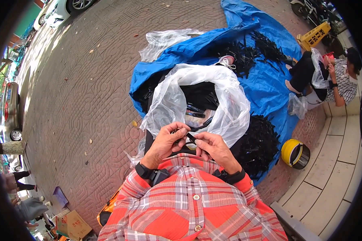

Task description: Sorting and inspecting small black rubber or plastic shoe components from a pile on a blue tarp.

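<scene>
Close in front of my red plaid shirt, my left hand [168, 141] and my right hand [216, 148] meet with fingers pinched. Between them is a small, narrow black piece [191, 137]; its exact kind is too small to tell. Just beyond my fingers, a clear plastic bag [231, 105] stands with its mouth spread wide. Dark, slim pieces [196, 111] lie inside it, some with bluish and pale parts. To the right of the bag, a heap of thin black strips [258, 141] rests on a blue tarp [265, 94].
More black strips [245, 52] are piled at the tarp's far end, near a shoe [227, 61]. A seated person [342, 78] handles something red at the right. A yellow helmet [292, 152] sits beside the tiled ledge [323, 168]. Patterned paving [84, 100] stretches left toward parked cars.
</scene>
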Demonstrator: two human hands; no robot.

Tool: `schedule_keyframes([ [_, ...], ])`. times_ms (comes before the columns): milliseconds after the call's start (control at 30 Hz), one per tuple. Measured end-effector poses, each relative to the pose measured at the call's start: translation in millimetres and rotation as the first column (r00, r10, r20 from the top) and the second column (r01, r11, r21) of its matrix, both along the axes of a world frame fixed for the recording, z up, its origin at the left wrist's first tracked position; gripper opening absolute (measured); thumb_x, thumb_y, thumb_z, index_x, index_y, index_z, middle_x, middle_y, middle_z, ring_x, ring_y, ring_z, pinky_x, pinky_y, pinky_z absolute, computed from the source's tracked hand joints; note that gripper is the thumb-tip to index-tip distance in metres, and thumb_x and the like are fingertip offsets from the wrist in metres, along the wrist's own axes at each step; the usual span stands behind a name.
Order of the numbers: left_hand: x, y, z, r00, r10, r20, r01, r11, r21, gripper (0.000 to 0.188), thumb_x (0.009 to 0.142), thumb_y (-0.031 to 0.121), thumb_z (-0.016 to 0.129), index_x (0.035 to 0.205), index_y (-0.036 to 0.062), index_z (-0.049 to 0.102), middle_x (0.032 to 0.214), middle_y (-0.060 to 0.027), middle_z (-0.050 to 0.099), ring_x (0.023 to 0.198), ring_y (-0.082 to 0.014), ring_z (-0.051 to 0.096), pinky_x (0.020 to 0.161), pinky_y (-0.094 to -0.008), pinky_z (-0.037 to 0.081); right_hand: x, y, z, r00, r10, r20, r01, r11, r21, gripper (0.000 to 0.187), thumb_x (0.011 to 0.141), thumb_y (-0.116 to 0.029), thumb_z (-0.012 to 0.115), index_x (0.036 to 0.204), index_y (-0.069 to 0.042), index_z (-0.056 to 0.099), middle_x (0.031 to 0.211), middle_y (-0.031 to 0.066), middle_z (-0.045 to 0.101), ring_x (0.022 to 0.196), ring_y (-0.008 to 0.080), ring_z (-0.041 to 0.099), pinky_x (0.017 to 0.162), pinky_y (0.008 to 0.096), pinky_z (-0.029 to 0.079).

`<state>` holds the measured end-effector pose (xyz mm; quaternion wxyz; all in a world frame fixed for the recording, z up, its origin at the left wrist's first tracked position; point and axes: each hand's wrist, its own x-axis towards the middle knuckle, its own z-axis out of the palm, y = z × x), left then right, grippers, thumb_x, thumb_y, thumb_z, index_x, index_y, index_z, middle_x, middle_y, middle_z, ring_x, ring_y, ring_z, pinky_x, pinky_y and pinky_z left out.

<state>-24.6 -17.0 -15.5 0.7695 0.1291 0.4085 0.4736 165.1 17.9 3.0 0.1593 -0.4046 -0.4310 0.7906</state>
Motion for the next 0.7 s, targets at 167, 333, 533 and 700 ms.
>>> schedule_keyframes([
  [167, -3, -4, -3, 1.0, 0.021, 0.016, -0.021, 0.999, 0.048, 0.02, 0.085, 0.013, 0.059, 0.099, -0.0013, 0.057, 0.07, -0.0046, 0.055, 0.05, -0.0065, 0.045, 0.038, -0.0158, 0.029, -1, -1, -2, 0.998, -0.041, -0.05, 0.038, 0.998, -0.054, 0.02, 0.088, -0.01, 0.05, 0.103, 0.004, 0.055, 0.064, 0.0061, 0.059, 0.043, 0.0048, 0.046, 0.04, 0.0179, 0.036],
  [333, -3, -5, 0, 0.998, 0.023, -0.067, -0.016, 0.994, 0.108, 0.026, 0.079, 0.006, 0.064, 0.104, -0.0024, 0.058, 0.072, -0.0038, 0.056, 0.05, -0.0049, 0.044, 0.04, -0.016, 0.03, -2, 1, 4, 0.998, -0.012, -0.056, 0.011, 0.999, -0.032, 0.02, 0.088, -0.009, 0.052, 0.104, 0.003, 0.051, 0.064, 0.0073, 0.059, 0.042, 0.0051, 0.045, 0.039, 0.0179, 0.034],
  [533, -7, -8, 6, 0.982, -0.041, -0.186, 0.069, 0.986, 0.149, 0.024, 0.075, 0.004, 0.068, 0.097, -0.0029, 0.06, 0.066, -0.0013, 0.054, 0.05, -0.004, 0.041, 0.042, -0.0168, 0.028, 0, 7, 8, 0.988, 0.024, -0.152, -0.034, 0.998, -0.061, 0.028, 0.088, -0.008, 0.051, 0.111, 0.0, 0.038, 0.065, 0.0101, 0.06, 0.041, 0.0055, 0.042, 0.039, 0.018, 0.033],
  [700, 0, -11, 13, 0.986, -0.055, -0.158, 0.078, 0.986, 0.146, 0.023, 0.075, 0.002, 0.067, 0.096, -0.0027, 0.061, 0.067, -0.0008, 0.055, 0.049, -0.0038, 0.04, 0.042, -0.0165, 0.028, -14, 11, 15, 0.976, 0.034, -0.216, -0.06, 0.992, -0.115, 0.031, 0.088, -0.008, 0.052, 0.113, 0.0, 0.036, 0.067, 0.0107, 0.06, 0.042, 0.0057, 0.044, 0.039, 0.0172, 0.033],
])
